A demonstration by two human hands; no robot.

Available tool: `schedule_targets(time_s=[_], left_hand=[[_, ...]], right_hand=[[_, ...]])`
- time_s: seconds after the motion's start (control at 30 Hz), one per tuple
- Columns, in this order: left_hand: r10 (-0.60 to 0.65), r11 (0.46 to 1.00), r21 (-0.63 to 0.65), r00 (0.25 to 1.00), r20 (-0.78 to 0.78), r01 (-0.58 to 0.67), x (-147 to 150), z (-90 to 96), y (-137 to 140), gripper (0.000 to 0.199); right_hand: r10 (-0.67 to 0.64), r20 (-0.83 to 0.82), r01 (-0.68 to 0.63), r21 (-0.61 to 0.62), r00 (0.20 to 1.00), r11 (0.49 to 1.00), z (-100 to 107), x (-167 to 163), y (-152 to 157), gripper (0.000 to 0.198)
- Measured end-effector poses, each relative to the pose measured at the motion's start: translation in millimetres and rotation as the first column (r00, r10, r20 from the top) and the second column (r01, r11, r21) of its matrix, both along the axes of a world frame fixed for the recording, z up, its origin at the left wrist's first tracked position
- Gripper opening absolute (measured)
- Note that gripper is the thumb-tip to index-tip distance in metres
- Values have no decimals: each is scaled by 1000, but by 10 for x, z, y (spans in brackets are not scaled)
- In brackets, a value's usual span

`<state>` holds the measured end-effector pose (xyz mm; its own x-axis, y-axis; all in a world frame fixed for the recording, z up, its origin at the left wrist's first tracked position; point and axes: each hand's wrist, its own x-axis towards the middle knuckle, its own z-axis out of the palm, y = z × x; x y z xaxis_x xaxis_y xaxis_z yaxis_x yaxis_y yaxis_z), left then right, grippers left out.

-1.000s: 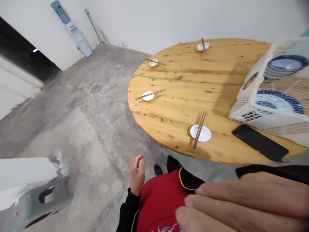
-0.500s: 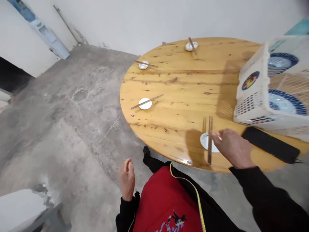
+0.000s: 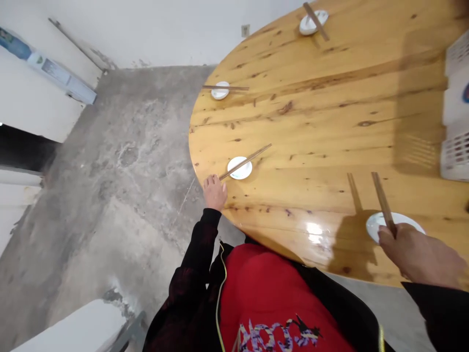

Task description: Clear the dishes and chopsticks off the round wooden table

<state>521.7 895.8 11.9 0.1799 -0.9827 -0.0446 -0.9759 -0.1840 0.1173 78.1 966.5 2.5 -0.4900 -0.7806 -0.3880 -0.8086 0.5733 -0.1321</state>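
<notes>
Right hand [image 3: 417,254] pinches chopsticks [image 3: 383,203] over the edge saucer [image 3: 394,224], left hand [image 3: 215,192] loosely curled, empty, by the desk [image 3: 330,122] edge; a nudge could tip that saucer off.

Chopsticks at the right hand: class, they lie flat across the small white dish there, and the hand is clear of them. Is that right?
Not quite. In the head view the right hand grips the chopsticks and they angle up off the small white dish instead of lying flat across it.
</notes>
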Motion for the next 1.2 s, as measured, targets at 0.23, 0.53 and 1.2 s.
schedule_targets(time_s=[0.23,0.53,1.2], left_hand=[[-148,976,179,981,127,124,-6,-236,-356,27],[-91,944,173,727,-681,281,212,-20,-118,29],[362,810,323,17,-932,490,2458,321,-328,55]], right_hand=[[8,337,73,-225,941,972,238,856,34,23],[-8,989,561,-78,150,824,167,2807,-612,40],[43,867,561,282,-496,778,487,5466,-1364,21]])
